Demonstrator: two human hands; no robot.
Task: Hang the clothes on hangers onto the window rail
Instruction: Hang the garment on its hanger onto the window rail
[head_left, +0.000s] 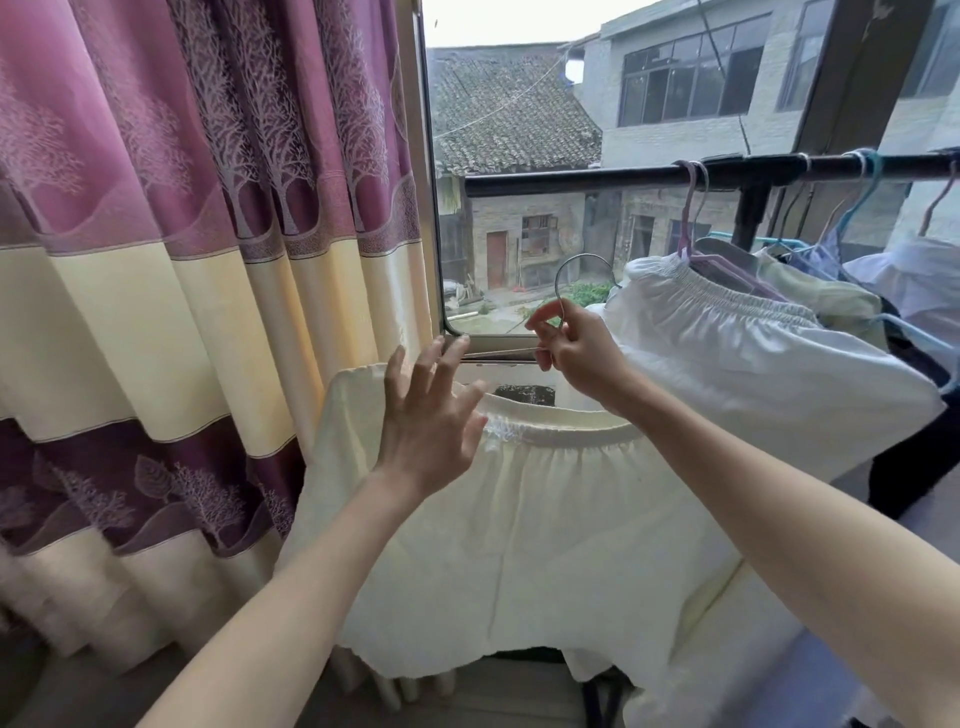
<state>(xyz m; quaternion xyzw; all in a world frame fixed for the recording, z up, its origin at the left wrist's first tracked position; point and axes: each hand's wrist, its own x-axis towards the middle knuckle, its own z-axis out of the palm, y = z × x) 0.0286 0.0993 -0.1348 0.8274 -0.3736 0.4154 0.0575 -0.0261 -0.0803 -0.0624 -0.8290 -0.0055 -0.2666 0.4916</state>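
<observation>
A pale yellow garment with an elastic waistband hangs from a metal hanger whose hook rises above it. My right hand pinches the hanger just under that hook, well below the black window rail. My left hand is spread flat with straight fingers over the garment's upper left corner; whether it touches the cloth is unclear. The hanger's arms are hidden inside the garment.
Several garments on coloured hangers crowd the rail's right half, a white one nearest. A purple and cream curtain fills the left. The rail's left stretch is bare. A vertical post joins the rail.
</observation>
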